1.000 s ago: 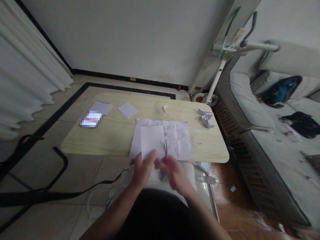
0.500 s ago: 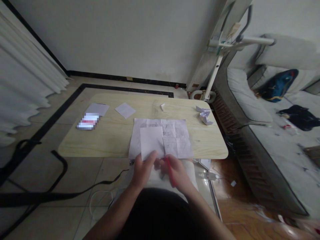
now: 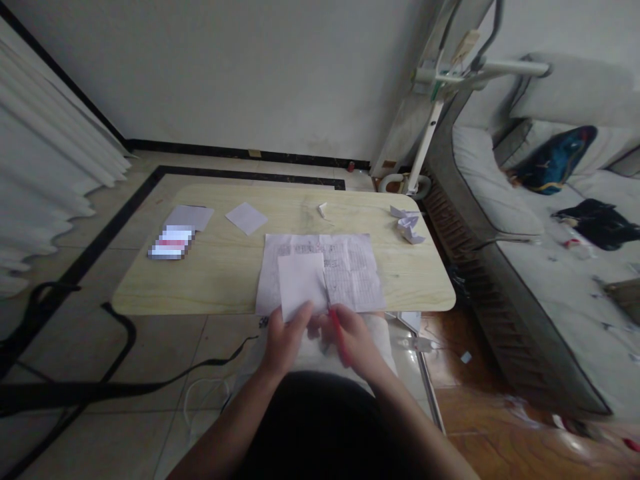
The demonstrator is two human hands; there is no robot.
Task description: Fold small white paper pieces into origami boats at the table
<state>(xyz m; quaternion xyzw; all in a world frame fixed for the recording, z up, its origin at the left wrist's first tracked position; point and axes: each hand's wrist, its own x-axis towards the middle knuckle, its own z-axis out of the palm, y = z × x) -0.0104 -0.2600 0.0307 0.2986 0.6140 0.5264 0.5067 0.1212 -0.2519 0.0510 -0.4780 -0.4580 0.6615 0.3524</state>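
Observation:
My left hand (image 3: 285,337) grips a white sheet of paper (image 3: 301,283) at its lower edge, thumb on top. In my right hand (image 3: 350,337) is a pair of red-handled scissors (image 3: 338,327), fingers closed around the handle. The slim blades point away from me, along the right edge of the white sheet. Beneath both lies a larger printed sheet (image 3: 357,277) with fold creases, at the front edge of the table. Some fingers of both hands are hidden or blurred.
The pale wooden table (image 3: 215,280) also bears a phone (image 3: 171,243), a paper stack (image 3: 193,217), a square paper (image 3: 247,218), a small folded paper piece (image 3: 323,211) and folded papers (image 3: 409,227) at right. A grey sofa (image 3: 560,300) stands to the right.
The view has shifted slightly, so the table and its papers appear a little further left and up. Both hands keep nearly the same grip and place.

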